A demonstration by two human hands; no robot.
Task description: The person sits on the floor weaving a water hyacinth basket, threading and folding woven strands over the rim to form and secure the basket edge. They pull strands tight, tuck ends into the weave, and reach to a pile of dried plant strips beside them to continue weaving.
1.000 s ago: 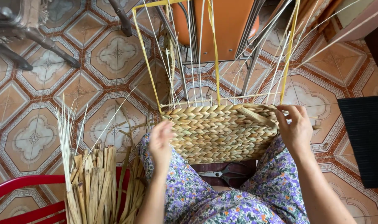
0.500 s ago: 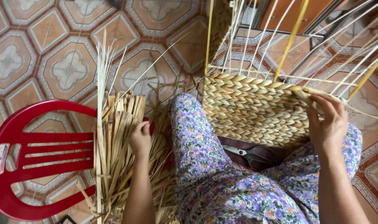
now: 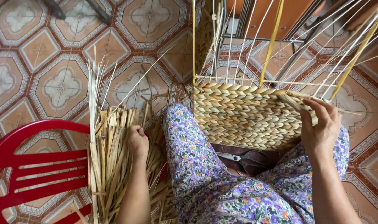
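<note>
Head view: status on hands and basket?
Left hand gripping dried straw bundle. Right hand pinching strand at woven basket rim. Scissors on lap, clear.

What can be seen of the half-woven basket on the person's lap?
The half-woven basket is tan, of braided dried straw in horizontal rows. Thin pale and yellow upright stakes rise unwoven from its top edge. It rests tilted against the floral-clothed knees, above scissors. The right hand grips its right end; the left hand is apart from it.

No packages, labels, signs or screens are visible.
</note>
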